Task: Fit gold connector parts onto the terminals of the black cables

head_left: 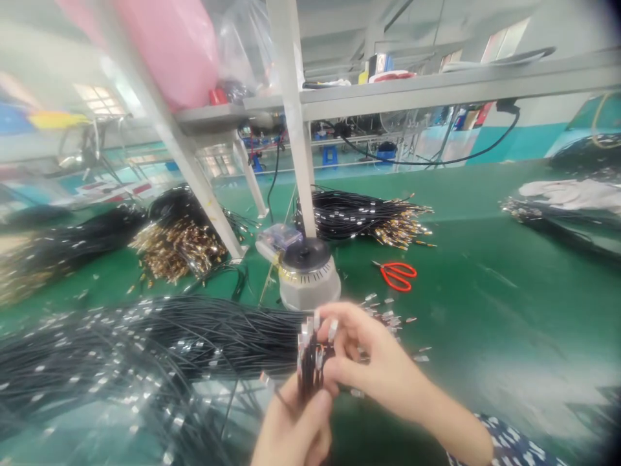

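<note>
My left hand [301,424] is closed around a small bunch of black cables [306,372], whose silvery ends point upward. At the top of that bunch, my right hand [369,356] has its fingers bent and the thumb near the index finger, with a white-tipped cable end [332,330] showing between them. Behind both hands lies a large bundle of black cables [208,330], running off to the left with many light tags along it. More of its tipped ends stick out beyond my right hand.
A round black-topped white device [310,275] stands behind the hands, with red-handled scissors [398,276] to its right. Further cable bundles [359,217] lie on the green table [466,291]. White shelf posts [294,116] rise from the table. A pink bag [169,52] sits on the shelf.
</note>
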`<state>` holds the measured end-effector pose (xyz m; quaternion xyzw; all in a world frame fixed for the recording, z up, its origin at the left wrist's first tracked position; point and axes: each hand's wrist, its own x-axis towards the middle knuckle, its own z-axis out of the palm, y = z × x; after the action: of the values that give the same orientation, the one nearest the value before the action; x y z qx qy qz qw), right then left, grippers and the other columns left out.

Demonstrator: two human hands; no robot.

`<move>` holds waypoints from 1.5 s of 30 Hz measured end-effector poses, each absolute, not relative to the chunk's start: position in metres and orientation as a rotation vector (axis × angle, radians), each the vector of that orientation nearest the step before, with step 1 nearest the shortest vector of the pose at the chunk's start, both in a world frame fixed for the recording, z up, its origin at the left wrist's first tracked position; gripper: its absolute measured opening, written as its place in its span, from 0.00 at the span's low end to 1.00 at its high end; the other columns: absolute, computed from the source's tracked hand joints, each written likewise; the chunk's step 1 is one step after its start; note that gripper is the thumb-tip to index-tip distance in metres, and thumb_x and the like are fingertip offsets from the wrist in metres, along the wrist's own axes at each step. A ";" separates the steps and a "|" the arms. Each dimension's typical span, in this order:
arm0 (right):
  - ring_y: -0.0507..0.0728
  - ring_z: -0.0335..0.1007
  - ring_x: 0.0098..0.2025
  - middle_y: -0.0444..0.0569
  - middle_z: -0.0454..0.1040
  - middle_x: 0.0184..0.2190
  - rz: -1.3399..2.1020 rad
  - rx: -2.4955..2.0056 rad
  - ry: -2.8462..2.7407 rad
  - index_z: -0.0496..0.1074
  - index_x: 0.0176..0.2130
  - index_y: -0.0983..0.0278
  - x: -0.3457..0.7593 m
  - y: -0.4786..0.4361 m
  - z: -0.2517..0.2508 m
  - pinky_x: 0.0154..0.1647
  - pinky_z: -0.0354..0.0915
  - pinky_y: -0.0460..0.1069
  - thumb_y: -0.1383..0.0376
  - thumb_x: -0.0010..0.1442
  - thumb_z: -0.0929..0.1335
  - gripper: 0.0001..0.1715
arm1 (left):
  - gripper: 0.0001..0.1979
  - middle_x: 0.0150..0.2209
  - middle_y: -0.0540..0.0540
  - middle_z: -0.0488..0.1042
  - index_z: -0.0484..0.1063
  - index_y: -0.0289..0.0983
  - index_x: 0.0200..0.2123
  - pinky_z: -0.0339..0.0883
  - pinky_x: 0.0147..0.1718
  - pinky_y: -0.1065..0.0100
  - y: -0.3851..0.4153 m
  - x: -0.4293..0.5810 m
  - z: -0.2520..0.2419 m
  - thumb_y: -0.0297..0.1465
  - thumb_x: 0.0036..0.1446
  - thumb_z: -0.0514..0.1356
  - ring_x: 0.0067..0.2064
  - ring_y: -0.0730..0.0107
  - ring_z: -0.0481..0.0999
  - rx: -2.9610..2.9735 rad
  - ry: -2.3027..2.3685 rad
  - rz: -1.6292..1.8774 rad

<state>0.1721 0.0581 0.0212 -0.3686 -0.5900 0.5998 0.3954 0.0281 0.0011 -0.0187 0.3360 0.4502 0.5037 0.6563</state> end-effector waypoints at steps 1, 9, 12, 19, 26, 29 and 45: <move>0.48 0.64 0.30 0.45 0.73 0.41 1.486 -0.915 -1.492 0.67 0.54 0.59 0.172 0.058 0.022 0.31 0.61 0.44 0.68 0.54 0.71 0.28 | 0.21 0.17 0.55 0.65 0.74 0.35 0.31 0.40 0.12 0.79 0.000 0.028 -0.019 0.47 0.46 0.69 0.12 0.89 0.52 0.749 1.042 1.137; 0.50 0.67 0.31 0.45 0.73 0.36 1.587 -0.780 -1.469 0.70 0.55 0.60 0.160 0.066 0.021 0.32 0.67 0.46 0.66 0.61 0.67 0.21 | 0.22 0.13 0.51 0.69 0.75 0.34 0.30 0.49 0.13 0.78 -0.003 0.026 -0.013 0.49 0.46 0.69 0.11 0.81 0.61 0.694 1.037 1.103; 0.51 0.69 0.30 0.45 0.73 0.32 1.613 -0.800 -1.478 0.74 0.48 0.63 0.159 0.066 0.023 0.30 0.68 0.45 0.65 0.61 0.67 0.15 | 0.21 0.15 0.52 0.71 0.74 0.35 0.38 0.54 0.14 0.77 -0.001 0.028 -0.008 0.44 0.46 0.70 0.12 0.78 0.65 0.742 1.062 1.159; 0.49 0.71 0.30 0.46 0.75 0.35 1.664 -0.807 -1.390 0.73 0.46 0.65 0.158 0.065 0.023 0.34 0.69 0.46 0.64 0.58 0.71 0.14 | 0.17 0.12 0.54 0.66 0.72 0.35 0.40 0.50 0.11 0.78 0.007 0.031 0.003 0.40 0.53 0.66 0.11 0.80 0.59 0.763 1.062 1.154; 0.46 0.66 0.19 0.43 0.74 0.23 1.769 -0.833 -1.247 0.73 0.31 0.68 0.162 0.073 0.017 0.21 0.60 0.42 0.59 0.54 0.74 0.14 | 0.14 0.22 0.47 0.76 0.72 0.35 0.29 0.68 0.22 0.71 0.000 0.028 0.015 0.38 0.49 0.70 0.21 0.69 0.73 0.575 1.120 1.341; 0.46 0.67 0.19 0.43 0.74 0.22 1.787 -0.867 -1.276 0.73 0.29 0.68 0.164 0.074 0.020 0.20 0.60 0.42 0.60 0.52 0.74 0.13 | 0.14 0.22 0.49 0.74 0.72 0.37 0.29 0.68 0.22 0.71 0.004 0.019 0.018 0.40 0.51 0.68 0.24 0.69 0.73 0.495 1.152 1.411; 0.47 0.66 0.22 0.43 0.75 0.24 1.651 -0.921 -1.295 0.75 0.31 0.68 0.140 0.090 0.013 0.25 0.63 0.44 0.62 0.52 0.74 0.11 | 0.13 0.18 0.50 0.71 0.76 0.33 0.29 0.38 0.12 0.80 0.013 0.011 0.007 0.35 0.43 0.72 0.13 0.90 0.47 0.499 1.174 1.212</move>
<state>0.1395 0.0904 0.0128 -0.3660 -0.5148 0.6564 0.4125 0.0115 0.0130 0.0074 0.2184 0.5142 0.5308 0.6373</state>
